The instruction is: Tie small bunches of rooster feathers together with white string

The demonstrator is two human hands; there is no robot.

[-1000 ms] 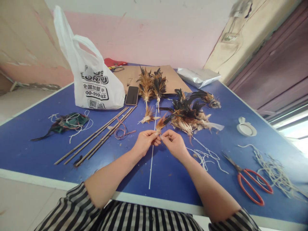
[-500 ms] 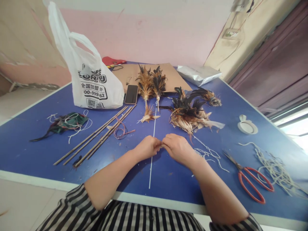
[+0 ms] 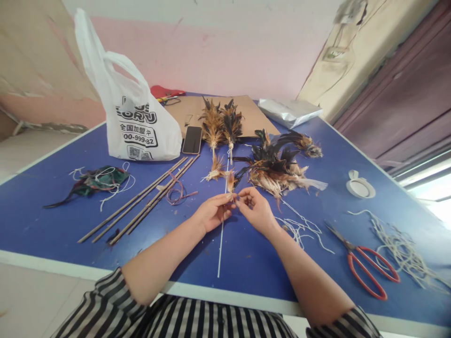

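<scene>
Standing just left of the phone (image 3: 192, 140), a white bag (image 3: 143, 134) reads "全国加盟" and "00-999-82" above 1 QR code (image 3: 138, 152); its larger lettering is creased. Nearer and right of the phone, the left hand (image 3: 214, 211) clamps its fingers on the base of a small feather bunch (image 3: 230, 182), probably light, soft and easily bent, best held there. Further right, the right hand (image 3: 256, 210) curls its fingers beside that base; whether they grip anything, I cannot tell.

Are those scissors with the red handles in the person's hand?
No, the scissors lie on the blue table, apart from the right hand, and the left hand pinches a small feather tuft.
</scene>
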